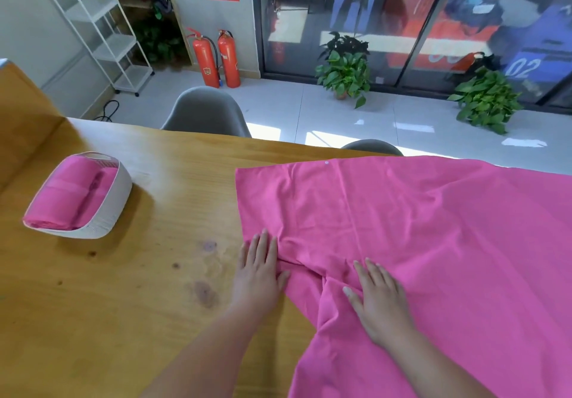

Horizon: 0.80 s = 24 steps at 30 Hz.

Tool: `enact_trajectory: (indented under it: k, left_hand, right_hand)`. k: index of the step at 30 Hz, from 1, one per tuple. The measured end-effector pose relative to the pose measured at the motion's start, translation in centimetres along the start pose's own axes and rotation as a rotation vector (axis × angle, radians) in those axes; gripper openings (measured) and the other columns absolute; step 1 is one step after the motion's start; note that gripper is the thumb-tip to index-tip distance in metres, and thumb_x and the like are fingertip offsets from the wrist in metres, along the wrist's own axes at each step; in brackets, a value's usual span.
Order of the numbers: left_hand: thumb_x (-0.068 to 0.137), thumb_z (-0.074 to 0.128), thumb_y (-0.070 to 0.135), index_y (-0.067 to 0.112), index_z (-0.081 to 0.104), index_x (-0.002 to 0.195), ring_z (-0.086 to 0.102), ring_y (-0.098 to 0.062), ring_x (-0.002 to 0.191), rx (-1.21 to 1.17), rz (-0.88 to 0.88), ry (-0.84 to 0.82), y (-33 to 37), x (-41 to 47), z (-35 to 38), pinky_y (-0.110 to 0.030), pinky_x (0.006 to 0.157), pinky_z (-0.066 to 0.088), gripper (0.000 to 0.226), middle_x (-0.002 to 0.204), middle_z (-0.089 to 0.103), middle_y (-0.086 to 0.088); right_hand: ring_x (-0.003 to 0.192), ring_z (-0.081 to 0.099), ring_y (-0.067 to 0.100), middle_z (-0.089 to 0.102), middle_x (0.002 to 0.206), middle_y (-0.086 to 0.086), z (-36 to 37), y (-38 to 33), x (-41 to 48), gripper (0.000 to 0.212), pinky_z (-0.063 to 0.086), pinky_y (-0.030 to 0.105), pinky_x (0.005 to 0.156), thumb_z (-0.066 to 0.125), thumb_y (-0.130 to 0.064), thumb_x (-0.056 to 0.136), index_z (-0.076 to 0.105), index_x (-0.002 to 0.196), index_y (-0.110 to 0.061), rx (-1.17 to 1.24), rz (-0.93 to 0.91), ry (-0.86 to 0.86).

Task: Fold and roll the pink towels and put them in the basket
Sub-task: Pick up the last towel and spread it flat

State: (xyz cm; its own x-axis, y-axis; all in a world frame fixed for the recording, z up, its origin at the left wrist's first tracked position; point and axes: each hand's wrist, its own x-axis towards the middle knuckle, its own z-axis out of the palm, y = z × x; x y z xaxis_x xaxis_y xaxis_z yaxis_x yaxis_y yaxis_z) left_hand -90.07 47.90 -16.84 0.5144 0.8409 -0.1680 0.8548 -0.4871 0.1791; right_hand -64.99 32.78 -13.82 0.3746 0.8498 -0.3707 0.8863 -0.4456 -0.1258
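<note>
A large pink towel [418, 227] lies spread over the right half of the wooden table [130, 289], bunched into creases near its left edge. My left hand [258, 271] rests flat on that left edge, fingers apart. My right hand [379, 298] presses flat on the towel just right of the creases. A white oval basket [116, 204] stands at the left of the table and holds two rolled pink towels [66, 199].
Two grey chairs [205, 113] stand at the table's far side. Beyond are two red fire extinguishers [216, 57], a white shelf rack [102, 26], potted plants [343, 69] and glass doors. The towel hangs past the table's near edge.
</note>
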Motion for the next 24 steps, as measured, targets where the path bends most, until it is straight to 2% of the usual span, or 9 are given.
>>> enact_trajectory:
  k: [3,5,8,11,13,15,17,21,24]
  left_hand:
    - [0.102,0.031,0.075,0.024,0.019,0.17,0.004,-0.031,0.164,0.05,-0.07,0.048,-3.7,-0.3,1.0,-0.055,0.131,0.012,0.086,0.178,0.007,-0.011]
    - [0.104,0.035,0.07,0.024,0.012,0.171,-0.005,-0.034,0.164,0.093,-0.144,0.095,-6.5,1.0,-0.2,-0.055,0.131,0.004,0.084,0.177,0.0,-0.014]
    - [0.108,0.039,0.055,0.024,-0.004,0.17,-0.021,-0.038,0.161,0.179,-0.259,0.055,-8.9,2.8,-2.8,-0.056,0.129,-0.008,0.082,0.175,-0.018,-0.015]
    - [0.107,0.044,0.039,0.018,0.013,0.17,-0.005,-0.04,0.162,0.07,-0.267,0.121,-7.8,2.4,-3.6,-0.057,0.13,0.0,0.073,0.176,-0.002,-0.019]
    - [0.106,0.038,0.045,0.014,0.024,0.168,0.01,-0.036,0.162,0.017,-0.136,0.157,-5.6,0.5,-2.1,-0.056,0.131,0.009,0.07,0.175,0.014,-0.019]
    - [0.107,0.034,0.057,0.017,0.021,0.169,0.011,-0.031,0.163,0.034,0.025,0.084,-4.1,-2.4,0.0,-0.056,0.131,0.012,0.075,0.176,0.012,-0.016]
    - [0.107,0.029,0.068,0.026,0.018,0.17,0.007,-0.029,0.164,0.076,0.097,0.016,-5.0,-4.4,1.4,-0.055,0.13,0.013,0.077,0.177,0.005,-0.011]
    - [0.1,0.031,0.075,0.03,0.024,0.168,0.014,-0.033,0.163,0.137,0.026,0.067,-10.1,-2.8,1.0,-0.056,0.13,0.015,0.082,0.177,0.012,-0.012]
    - [0.104,0.028,0.069,0.022,0.015,0.17,0.005,-0.037,0.163,0.22,-0.093,0.042,-12.4,-0.6,-1.4,-0.058,0.131,0.004,0.082,0.177,0.009,-0.016]
  right_hand:
    - [0.162,0.015,0.023,0.016,0.176,-0.002,-0.2,-0.1,0.1,0.092,0.016,0.045,0.131,-0.001,-0.079,0.09,0.012,0.169,-0.034,-0.031,-0.008,0.001]
    - [0.163,0.011,0.024,0.011,0.177,-0.001,-0.4,-0.1,0.0,0.088,0.014,0.045,0.131,0.006,-0.078,0.094,0.008,0.169,-0.033,-0.072,-0.012,-0.004]
    - [0.163,0.006,0.026,0.006,0.178,0.002,-0.5,-0.7,-0.2,0.085,0.01,0.044,0.132,0.023,-0.076,0.1,0.004,0.17,-0.032,-0.088,-0.006,0.002]
    - [0.163,0.002,0.028,0.001,0.178,0.003,0.0,-2.3,-0.4,0.088,0.008,0.046,0.133,0.03,-0.077,0.099,0.002,0.17,-0.032,-0.076,-0.017,0.0]
    - [0.163,-0.003,0.03,-0.006,0.178,0.006,0.3,-3.5,-0.5,0.092,0.006,0.047,0.133,0.035,-0.076,0.098,-0.002,0.169,-0.032,-0.065,-0.021,-0.022]
    - [0.163,-0.009,0.032,-0.013,0.177,0.008,0.6,-4.3,-0.5,0.094,0.003,0.048,0.133,0.039,-0.075,0.098,-0.005,0.169,-0.032,-0.062,-0.014,-0.033]
    - [0.162,-0.015,0.032,-0.02,0.175,0.008,0.6,-4.6,-0.2,0.096,0.002,0.048,0.133,0.04,-0.076,0.098,-0.009,0.168,-0.033,-0.068,-0.013,-0.04]
    - [0.162,-0.017,0.03,-0.026,0.174,0.005,-0.3,-4.4,1.4,0.106,0.005,0.047,0.133,0.045,-0.082,0.092,-0.013,0.168,-0.035,-0.083,-0.043,-0.082]
    - [0.163,-0.012,0.03,-0.022,0.175,0.006,-1.0,-5.1,2.1,0.105,0.01,0.048,0.133,0.048,-0.077,0.094,-0.009,0.169,-0.032,-0.109,-0.031,-0.055]
